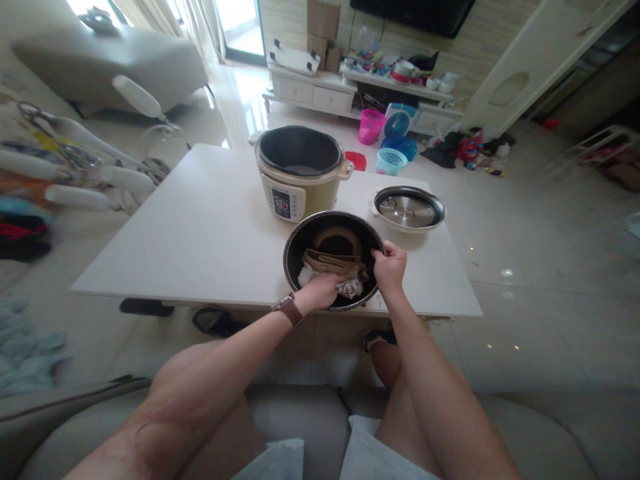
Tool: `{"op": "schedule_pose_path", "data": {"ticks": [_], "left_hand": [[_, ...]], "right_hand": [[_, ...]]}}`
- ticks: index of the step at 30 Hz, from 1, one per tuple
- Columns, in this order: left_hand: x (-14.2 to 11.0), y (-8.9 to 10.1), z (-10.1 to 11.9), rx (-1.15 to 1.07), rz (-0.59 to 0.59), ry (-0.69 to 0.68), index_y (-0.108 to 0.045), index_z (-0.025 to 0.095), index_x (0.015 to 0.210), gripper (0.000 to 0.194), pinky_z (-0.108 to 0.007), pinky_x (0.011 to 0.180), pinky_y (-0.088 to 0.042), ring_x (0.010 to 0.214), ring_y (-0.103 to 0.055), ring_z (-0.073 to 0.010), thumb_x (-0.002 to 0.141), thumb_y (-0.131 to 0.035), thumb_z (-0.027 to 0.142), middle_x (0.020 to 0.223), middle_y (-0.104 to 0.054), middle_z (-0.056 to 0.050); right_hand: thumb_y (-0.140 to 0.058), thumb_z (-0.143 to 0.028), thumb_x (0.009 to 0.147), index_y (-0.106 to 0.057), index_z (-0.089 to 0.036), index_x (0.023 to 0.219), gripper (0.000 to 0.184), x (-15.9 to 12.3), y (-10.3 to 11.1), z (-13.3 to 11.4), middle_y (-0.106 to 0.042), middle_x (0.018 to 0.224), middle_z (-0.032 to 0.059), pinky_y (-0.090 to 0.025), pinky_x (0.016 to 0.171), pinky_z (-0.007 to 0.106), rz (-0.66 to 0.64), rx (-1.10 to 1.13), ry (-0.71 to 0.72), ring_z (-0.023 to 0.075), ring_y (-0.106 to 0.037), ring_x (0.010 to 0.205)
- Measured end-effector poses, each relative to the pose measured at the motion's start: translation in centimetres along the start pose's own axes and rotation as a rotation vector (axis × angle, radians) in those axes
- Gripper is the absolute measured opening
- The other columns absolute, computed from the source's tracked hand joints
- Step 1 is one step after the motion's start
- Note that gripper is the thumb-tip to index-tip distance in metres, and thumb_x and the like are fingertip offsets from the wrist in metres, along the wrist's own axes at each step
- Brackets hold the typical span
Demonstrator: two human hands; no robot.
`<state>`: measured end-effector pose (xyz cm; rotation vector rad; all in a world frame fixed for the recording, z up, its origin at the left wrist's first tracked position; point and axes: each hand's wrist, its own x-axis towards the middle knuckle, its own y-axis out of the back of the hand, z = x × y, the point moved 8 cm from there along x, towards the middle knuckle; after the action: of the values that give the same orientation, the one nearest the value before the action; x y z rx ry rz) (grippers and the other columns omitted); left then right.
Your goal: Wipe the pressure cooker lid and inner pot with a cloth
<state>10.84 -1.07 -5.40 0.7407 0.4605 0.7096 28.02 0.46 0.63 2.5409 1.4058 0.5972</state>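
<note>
A dark inner pot (334, 223) is tilted toward me at the table's front edge. My right hand (390, 267) grips its right rim, thumb inside and fingers outside. My left hand (323, 291) reaches into the pot, closed on a bunched cloth (333, 263), brown with a pale patterned part; its fingertips are partly hidden in the folds. Just behind stands the beige electric cooker (315, 193), lidless, with a dark hollow and a front control panel. To its right, the cooker's lid (407, 208) lies with its metal underside up.
The white table (200, 233) carries the cooker, pot and lid. Beyond it on the floor are a pink basket (371, 127), a light-blue basket (391, 161) and several bags. A blurred white-armed lamp-like object (135, 97) stands at left. A grey sofa (295, 420) is beneath me.
</note>
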Motion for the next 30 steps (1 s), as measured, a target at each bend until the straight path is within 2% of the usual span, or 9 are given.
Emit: {"op": "schedule_pose_path", "data": {"ticks": [4, 7, 9, 12, 15, 17, 21, 26, 30], "left_hand": [[1.7, 0.1, 0.4, -0.443, 0.152, 0.044, -0.069, 0.018, 0.137, 0.054, -0.041, 0.112, -0.052, 0.128, -0.068, -0.0255, 0.091, -0.043, 0.006, 0.136, -0.075, -0.009], [1.7, 0.6, 0.8, -0.524, 0.264, 0.083, -0.065, 0.014, 0.137, 0.05, -0.042, 0.113, -0.051, 0.131, -0.066, -0.0265, 0.092, -0.045, 0.008, 0.14, -0.072, -0.013], [1.2, 0.7, 1.7, -0.428, 0.204, 0.048, -0.069, 0.016, 0.13, 0.046, -0.038, 0.113, -0.05, 0.132, -0.065, -0.026, 0.092, -0.044, 0.008, 0.14, -0.072, -0.012], [0.3, 0.8, 2.2, -0.185, 0.035, 0.036, -0.073, 0.02, 0.121, 0.045, -0.034, 0.105, -0.053, 0.125, -0.07, -0.0255, 0.09, -0.043, 0.006, 0.132, -0.076, -0.011], [-0.2, 1.0, 1.3, 0.096, -0.113, 0.059, -0.075, 0.019, 0.12, 0.044, -0.034, 0.1, -0.054, 0.116, -0.073, -0.0275, 0.088, -0.047, 0.007, 0.123, -0.079, -0.013], [-0.4, 1.3, 0.2, 0.263, -0.158, 0.097, -0.077, 0.018, 0.118, 0.04, -0.037, 0.098, -0.055, 0.114, -0.074, -0.0306, 0.09, -0.049, 0.01, 0.119, -0.079, -0.016], [-0.8, 1.6, -1.2, 0.402, -0.131, 0.151, -0.077, 0.016, 0.123, 0.04, -0.044, 0.106, -0.051, 0.115, -0.073, -0.0335, 0.095, -0.048, 0.015, 0.116, -0.078, -0.019], [-1.0, 1.0, -1.5, 0.391, -0.085, 0.099, -0.066, 0.023, 0.144, 0.052, -0.04, 0.102, -0.053, 0.11, -0.074, -0.03, 0.096, -0.049, 0.014, 0.114, -0.078, -0.016], [-1.2, 0.6, -1.1, 0.422, -0.051, 0.074, -0.072, 0.021, 0.135, 0.046, -0.046, 0.107, -0.051, 0.112, -0.072, -0.0299, 0.097, -0.048, 0.012, 0.112, -0.078, -0.015]], "right_hand": [[-0.061, -0.026, 0.076, -0.026, -0.026, 0.057, 0.039, -1.8, -0.5, 0.2, -0.024, 0.058, -0.0072, -0.021, 0.058, 0.029, 0.077, 0.049, -0.023, 0.011, -0.025, 0.061], [-0.061, -0.03, 0.08, -0.025, -0.027, 0.059, 0.042, -3.3, -0.9, 0.9, -0.024, 0.058, -0.007, -0.021, 0.056, 0.029, 0.15, 0.079, -0.069, 0.0115, -0.025, 0.06], [-0.061, -0.032, 0.081, -0.026, -0.027, 0.06, 0.041, -4.0, -1.1, 1.6, -0.024, 0.058, -0.007, -0.022, 0.056, 0.029, 0.198, 0.095, -0.108, 0.0119, -0.025, 0.06], [-0.063, -0.033, 0.082, -0.025, -0.027, 0.06, 0.043, -4.2, -0.9, 2.9, -0.023, 0.059, -0.0072, -0.022, 0.055, 0.029, 0.258, 0.12, -0.15, 0.012, -0.024, 0.06], [-0.063, -0.032, 0.081, -0.023, -0.028, 0.061, 0.044, -3.8, -0.6, 3.7, -0.022, 0.059, -0.0075, -0.023, 0.055, 0.029, 0.275, 0.121, -0.177, 0.0118, -0.024, 0.06], [-0.063, -0.032, 0.08, -0.022, -0.027, 0.062, 0.045, -3.6, -0.5, 3.5, -0.021, 0.059, -0.0076, -0.023, 0.056, 0.029, 0.273, 0.094, -0.181, 0.0117, -0.023, 0.06], [-0.063, -0.03, 0.079, -0.021, -0.027, 0.06, 0.046, -3.6, -0.7, 2.2, -0.02, 0.058, -0.0076, -0.02, 0.056, 0.03, 0.246, 0.058, -0.149, 0.0117, -0.022, 0.06], [-0.059, -0.022, 0.073, -0.028, -0.027, 0.057, 0.035, -2.9, -1.2, 1.7, -0.024, 0.056, -0.0073, -0.02, 0.057, 0.031, 0.145, 0.024, -0.129, 0.0116, -0.024, 0.06], [-0.057, -0.019, 0.071, -0.03, -0.026, 0.059, 0.031, -1.5, -0.5, 1.2, -0.026, 0.056, -0.0079, -0.022, 0.059, 0.031, 0.104, -0.137, -0.102, 0.0122, -0.026, 0.06]]}}
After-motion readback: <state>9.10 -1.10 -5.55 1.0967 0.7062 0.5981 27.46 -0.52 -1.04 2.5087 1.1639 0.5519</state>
